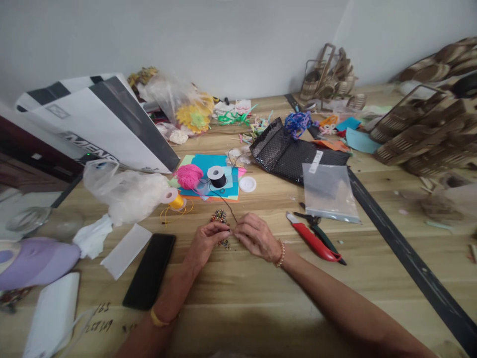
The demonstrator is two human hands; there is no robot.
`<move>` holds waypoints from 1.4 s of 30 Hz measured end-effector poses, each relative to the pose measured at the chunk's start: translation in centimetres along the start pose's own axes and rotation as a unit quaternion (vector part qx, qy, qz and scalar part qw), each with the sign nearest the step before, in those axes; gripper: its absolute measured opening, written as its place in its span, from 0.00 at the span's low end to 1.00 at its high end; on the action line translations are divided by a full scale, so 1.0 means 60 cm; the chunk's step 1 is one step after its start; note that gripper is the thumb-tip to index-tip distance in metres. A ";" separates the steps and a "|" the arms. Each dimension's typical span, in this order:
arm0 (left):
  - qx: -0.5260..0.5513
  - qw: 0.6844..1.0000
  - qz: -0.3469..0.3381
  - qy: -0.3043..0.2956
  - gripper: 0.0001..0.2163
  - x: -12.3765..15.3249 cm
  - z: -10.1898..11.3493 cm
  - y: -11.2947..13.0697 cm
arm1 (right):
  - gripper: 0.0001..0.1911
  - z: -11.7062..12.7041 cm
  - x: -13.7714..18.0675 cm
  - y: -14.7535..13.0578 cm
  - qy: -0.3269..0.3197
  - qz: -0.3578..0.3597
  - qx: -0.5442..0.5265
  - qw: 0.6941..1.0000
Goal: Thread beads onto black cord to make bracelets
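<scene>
My left hand (207,242) is closed in a pinch above the table, its fingertips almost meeting those of my right hand. What it pinches is too small to make out. My right hand (257,236), with a beaded bracelet on the wrist, is closed on a thin black cord (228,205). That cord runs back to a white spool of dark cord (216,176) standing on blue paper. Small multicoloured beads (219,217) lie in a pile just beyond my fingertips, and several more show below them, partly hidden by my left hand.
Left of my hands are a black phone (149,271), a yellow thread spool (174,200) and pink yarn (189,176). Red-handled cutters (315,238) and a clear plastic bag (330,191) lie to the right. A white box (100,124) and wicker baskets (421,124) stand farther out.
</scene>
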State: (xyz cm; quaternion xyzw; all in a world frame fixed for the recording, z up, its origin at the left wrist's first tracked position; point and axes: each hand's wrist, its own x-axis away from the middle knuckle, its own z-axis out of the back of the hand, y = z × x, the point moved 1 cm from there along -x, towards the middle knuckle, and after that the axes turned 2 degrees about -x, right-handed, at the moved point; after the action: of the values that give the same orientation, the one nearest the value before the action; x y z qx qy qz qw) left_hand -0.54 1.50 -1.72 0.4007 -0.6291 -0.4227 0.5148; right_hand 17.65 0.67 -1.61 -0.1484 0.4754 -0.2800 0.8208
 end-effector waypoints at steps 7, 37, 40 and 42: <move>0.051 0.998 0.023 -0.005 0.09 0.004 -0.007 0.012 | 0.04 0.002 0.002 -0.001 0.002 -0.008 0.010 1.000; 0.005 1.000 -0.012 0.001 0.08 0.000 -0.001 0.003 | 0.05 0.000 0.002 -0.001 -0.034 -0.002 0.020 0.999; -0.001 1.000 -0.015 -0.001 0.08 -0.001 0.000 0.002 | 0.05 -0.001 0.002 0.000 -0.036 -0.007 0.018 0.999; -0.003 1.000 -0.019 0.000 0.08 -0.001 0.001 0.001 | 0.05 -0.001 0.003 0.000 -0.036 -0.008 0.016 0.999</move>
State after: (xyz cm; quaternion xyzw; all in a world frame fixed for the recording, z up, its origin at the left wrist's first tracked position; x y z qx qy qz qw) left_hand -0.60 1.56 -1.69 0.4109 -0.6200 -0.4348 0.5077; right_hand 17.64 0.59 -1.78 -0.1488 0.4398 -0.2886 0.8373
